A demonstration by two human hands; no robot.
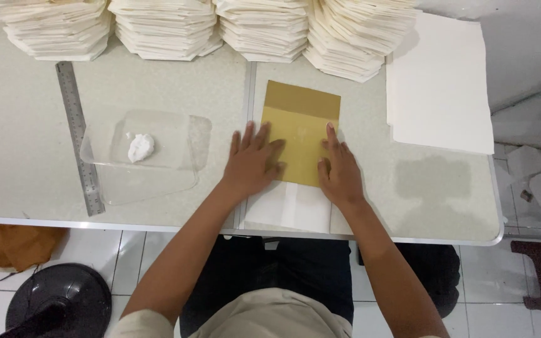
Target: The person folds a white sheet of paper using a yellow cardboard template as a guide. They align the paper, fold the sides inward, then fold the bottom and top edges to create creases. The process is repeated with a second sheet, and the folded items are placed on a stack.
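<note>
Fingers of both hands, left point(250, 164) and right point(339, 172), lie flat and spread, gripping nothing, on the gold sheet point(298, 134). Its long axis runs away from the body, seemingly centred between them.

I counted four stacks of folded cream paper point(252, 28), one steel ruler point(79, 134), one clear tray point(183, 163), one gold sheet point(298, 134).

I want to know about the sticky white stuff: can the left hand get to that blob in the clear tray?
Probably yes: the left hand lies beside the clear tray, which is open-topped, with nothing between it and the white blob.
</note>
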